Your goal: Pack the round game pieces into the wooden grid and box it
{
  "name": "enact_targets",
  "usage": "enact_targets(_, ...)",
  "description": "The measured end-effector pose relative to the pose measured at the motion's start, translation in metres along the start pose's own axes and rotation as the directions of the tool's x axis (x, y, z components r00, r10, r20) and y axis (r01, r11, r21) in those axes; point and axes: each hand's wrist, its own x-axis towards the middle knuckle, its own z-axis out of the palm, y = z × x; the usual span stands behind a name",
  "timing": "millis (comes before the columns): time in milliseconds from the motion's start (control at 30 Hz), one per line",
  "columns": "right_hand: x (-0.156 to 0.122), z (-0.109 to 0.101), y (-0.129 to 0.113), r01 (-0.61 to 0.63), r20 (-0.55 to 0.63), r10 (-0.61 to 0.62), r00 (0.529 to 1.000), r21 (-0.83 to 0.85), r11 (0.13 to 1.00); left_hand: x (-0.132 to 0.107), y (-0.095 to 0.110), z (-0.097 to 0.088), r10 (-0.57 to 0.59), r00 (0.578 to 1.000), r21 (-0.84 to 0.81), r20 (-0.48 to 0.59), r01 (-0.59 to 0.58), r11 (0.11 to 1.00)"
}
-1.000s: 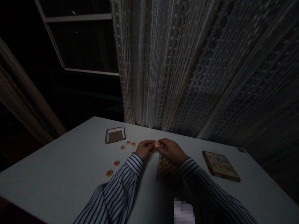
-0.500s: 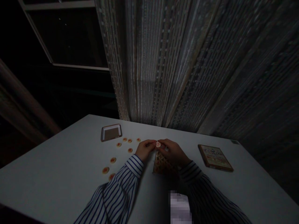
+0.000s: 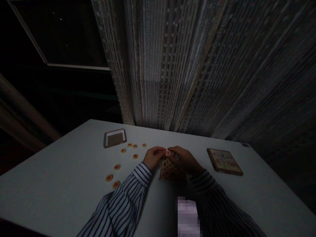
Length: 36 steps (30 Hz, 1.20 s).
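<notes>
Pinching: both hands meet over the white table (image 3: 61, 184), a pale disc (image 3: 168, 152) caught between them, its red mark facing the camera.
Left hand (image 3: 153, 158): thumb and fingertips closed at the disc's left edge, a neat light hold.
Right hand (image 3: 184, 159): thumb and forefinger closed on the other edge; its palm is hidden, so anything tucked inside, cannot tell.
Box (image 3: 170, 172): there, nearer the body, partly under the right hand, covered in red-marked rounds; too dim to say whether those are discs or print.
Loose discs (image 3: 109, 178): eight of them, scattered left of the left hand, lying flat.
Tray (image 3: 115, 139): beyond those, at the far left; printed case (image 3: 224, 161) well apart on the right.
Touch: even pressure from both edges looks best here, fingertips off the mark; a thin round could spin or slip.
Left sleeve (image 3: 116, 207): careful, the nearest loose disc is just beside it; forearm lifted slightly, it shouldn't get swept.
</notes>
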Motion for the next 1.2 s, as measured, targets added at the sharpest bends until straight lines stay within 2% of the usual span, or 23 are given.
enact_targets(267, -0.009, -0.005, 0.004, 0.010, 0.041, -0.007, 0.999, -0.067, 0.998, -0.005, -0.002, 0.008, -0.006, 1.000, 0.054, 0.024, 0.004, 0.999)
enact_targets(500, -0.013, -0.010, 0.001, -0.053, 0.119, 0.069, 0.990, -0.134, 0.990, -0.008, -0.001, 0.010, 0.022, 0.999, 0.201, 0.046, -0.031, 0.979)
enact_targets(700, -0.017, -0.015, 0.002, -0.080, 0.179, 0.110, 0.978, -0.168, 0.983, -0.009, -0.013, 0.008, 0.035, 0.995, 0.266, 0.091, -0.058, 0.962)
enact_targets(800, -0.021, -0.018, 0.003, -0.095, 0.192, 0.128, 0.973, -0.173, 0.980, -0.010, -0.019, 0.006, 0.050, 0.993, 0.353, 0.110, -0.086, 0.932)
enact_targets(967, -0.027, -0.026, 0.007, -0.125, 0.244, 0.173, 0.954, -0.200, 0.972, -0.016, -0.017, 0.005, 0.098, 0.974, 0.613, 0.202, -0.204, 0.763)
enact_targets(1100, -0.031, -0.029, 0.012, -0.150, 0.283, 0.203, 0.938, -0.198, 0.969, -0.018, -0.013, 0.005, 0.083, 0.949, 0.783, 0.305, -0.299, 0.546)
enact_targets(1200, -0.034, -0.030, 0.014, -0.152, 0.287, 0.202, 0.936, -0.188, 0.970, -0.018, -0.013, 0.005, 0.038, 0.934, 0.850, 0.356, -0.340, 0.402)
